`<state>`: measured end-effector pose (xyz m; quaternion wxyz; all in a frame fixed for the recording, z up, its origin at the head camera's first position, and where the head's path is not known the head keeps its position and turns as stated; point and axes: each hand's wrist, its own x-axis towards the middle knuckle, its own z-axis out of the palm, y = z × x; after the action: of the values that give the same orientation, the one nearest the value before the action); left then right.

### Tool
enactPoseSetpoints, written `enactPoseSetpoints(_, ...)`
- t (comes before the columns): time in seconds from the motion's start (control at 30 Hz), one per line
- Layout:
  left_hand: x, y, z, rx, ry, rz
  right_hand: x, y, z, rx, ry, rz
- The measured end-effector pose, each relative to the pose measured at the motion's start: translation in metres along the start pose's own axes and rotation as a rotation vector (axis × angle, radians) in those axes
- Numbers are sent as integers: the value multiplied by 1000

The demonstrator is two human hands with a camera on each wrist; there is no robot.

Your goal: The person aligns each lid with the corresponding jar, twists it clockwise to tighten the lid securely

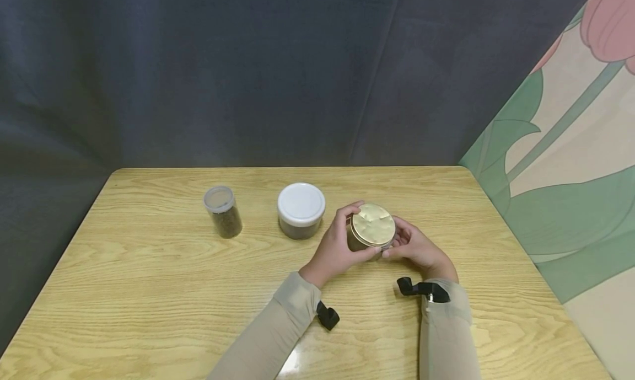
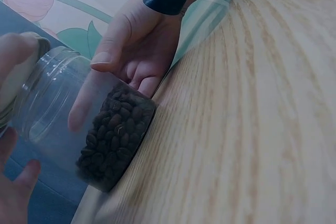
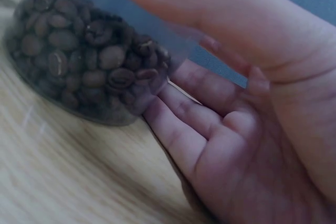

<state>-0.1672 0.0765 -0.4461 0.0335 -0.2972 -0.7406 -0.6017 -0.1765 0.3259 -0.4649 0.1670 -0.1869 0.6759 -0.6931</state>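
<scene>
A clear jar (image 2: 52,108) partly filled with coffee beans (image 3: 84,56) stands on the table between both hands, topped by a creased gold lid (image 1: 373,224). My left hand (image 1: 338,247) grips the lid, its thumb along the near edge and the fingers over the far left edge. Lower down, my right hand (image 1: 421,250) holds the jar's body from the right, thumb in front and fingers behind. In the left wrist view the screw threads show just under the lid.
Left of the jar stands a tub with a white lid (image 1: 301,203). Farther left is a narrow clear container (image 1: 227,220) with dark contents and a translucent cap. The wooden table (image 1: 149,292) meets a dark curtain (image 1: 248,82) behind and a flower-patterned panel (image 1: 570,214) on the right.
</scene>
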Motion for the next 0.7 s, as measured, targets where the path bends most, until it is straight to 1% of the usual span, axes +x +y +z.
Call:
enactPoseSetpoints(0.1,0,-1,1,7,-12,-13,0,0,0,1,-11,-5)
enactPoseSetpoints(0.23,1,-2,3,15,-18,-17,0,0,0,8,-5,3)
enactPoseSetpoints(0.37,1,-3,5,70,-21,-27,0,0,0,6,-5,13)
enactPoseSetpoints(0.5,0,-3,7,141,-12,-30,1,1,0,-25,-4,26)
enactPoseSetpoints(0.6,0,-3,8,177,-8,-26,1,1,0,-47,8,45)
enactPoseSetpoints(0.7,0,-2,9,206,-10,-31,1,1,-1,-45,11,52)
